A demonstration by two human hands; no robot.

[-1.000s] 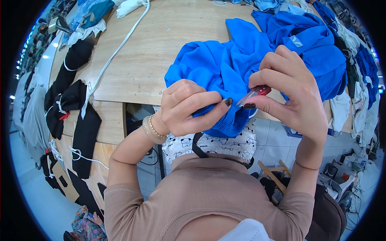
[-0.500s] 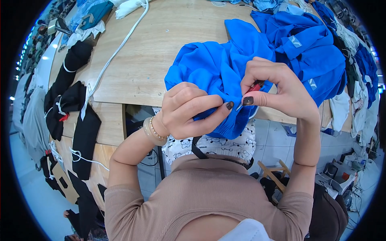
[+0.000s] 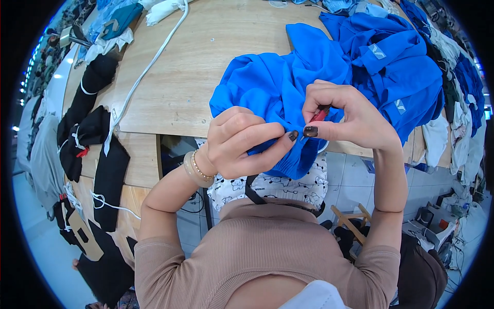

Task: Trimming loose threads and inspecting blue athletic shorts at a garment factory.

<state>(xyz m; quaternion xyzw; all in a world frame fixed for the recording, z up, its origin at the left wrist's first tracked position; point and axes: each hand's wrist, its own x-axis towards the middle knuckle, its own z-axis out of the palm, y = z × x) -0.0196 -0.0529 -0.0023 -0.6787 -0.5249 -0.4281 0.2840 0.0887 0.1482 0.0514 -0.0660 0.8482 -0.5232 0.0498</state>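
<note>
Though half-hidden, red tool (image 3: 320,114) seemingly nearer left hand (image 3: 243,140) than before.

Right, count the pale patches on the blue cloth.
2. One patch is on the blue cloth beyond the right hand; the second patch is nearer, right of that hand. Folds may hide more.

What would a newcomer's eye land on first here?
The bright blue cloth, bunched right of centre on the wooden table. At its front, the left hand pinches it and the right hand holds a small red tool. Black cloth pieces lie along the table's left.
</note>
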